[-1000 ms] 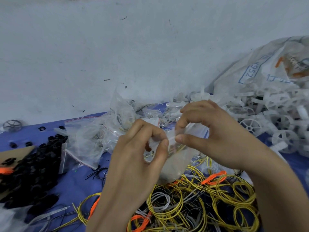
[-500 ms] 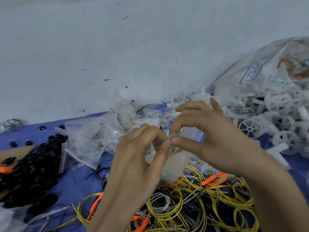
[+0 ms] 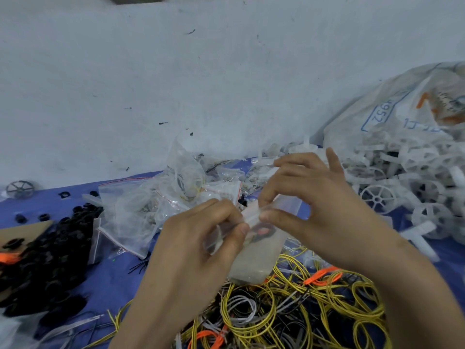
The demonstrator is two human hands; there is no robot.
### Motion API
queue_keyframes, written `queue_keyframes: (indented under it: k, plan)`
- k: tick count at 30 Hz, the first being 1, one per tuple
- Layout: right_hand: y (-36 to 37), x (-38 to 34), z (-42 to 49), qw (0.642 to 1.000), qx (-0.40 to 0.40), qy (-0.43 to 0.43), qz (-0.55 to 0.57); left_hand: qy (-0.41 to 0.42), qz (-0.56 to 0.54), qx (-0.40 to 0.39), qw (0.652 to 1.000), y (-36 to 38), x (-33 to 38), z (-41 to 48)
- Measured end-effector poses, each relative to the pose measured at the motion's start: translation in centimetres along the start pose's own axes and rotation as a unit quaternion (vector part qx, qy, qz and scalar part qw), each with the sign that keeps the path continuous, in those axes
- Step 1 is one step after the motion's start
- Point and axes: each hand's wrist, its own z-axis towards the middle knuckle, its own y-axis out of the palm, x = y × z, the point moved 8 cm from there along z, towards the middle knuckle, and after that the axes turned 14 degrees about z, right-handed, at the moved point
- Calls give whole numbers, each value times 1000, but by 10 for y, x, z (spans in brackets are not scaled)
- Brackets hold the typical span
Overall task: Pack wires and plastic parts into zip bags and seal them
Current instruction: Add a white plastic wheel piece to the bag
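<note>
A small clear zip bag (image 3: 256, 255) hangs between both hands above the wire pile, with a dark ring-shaped part showing through it. My left hand (image 3: 201, 248) pinches the bag's top strip between thumb and fingers. My right hand (image 3: 309, 207) pinches the same strip just to the right, its thumb tip close to the left thumb. Coiled yellow, orange, grey and black wires (image 3: 289, 313) lie in a heap below. White plastic wheel parts (image 3: 402, 187) are piled at the right. How far the strip is closed is not visible.
A heap of zip bags (image 3: 151, 205) with red-edged tops lies behind my hands on the blue cloth (image 3: 105, 278). Black plastic rings (image 3: 50, 253) are heaped at the left. A large printed sack (image 3: 402, 114) leans on the white wall at the right.
Both hands have drawn together along the bag's top strip, the right thumb sliding left toward the left thumb. The bag has shifted slightly lower and tilted.
</note>
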Motion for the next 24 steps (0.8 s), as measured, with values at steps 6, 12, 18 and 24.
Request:
queue_keyframes:
  k: [6,12,18,24]
  plan:
    - [9,-9,-3,999,-32,-15,-6,29,19,-25,999,1,5,-2]
    - [9,-10,-2,998,-57,-17,12,37,1,-42,998,1,5,-2]
    - [9,-12,-1,999,-31,-31,17,23,-27,-23,999,0,0,-2]
    - [11,-14,-1,998,-17,-64,3,6,-28,-14,999,0,-5,-2]
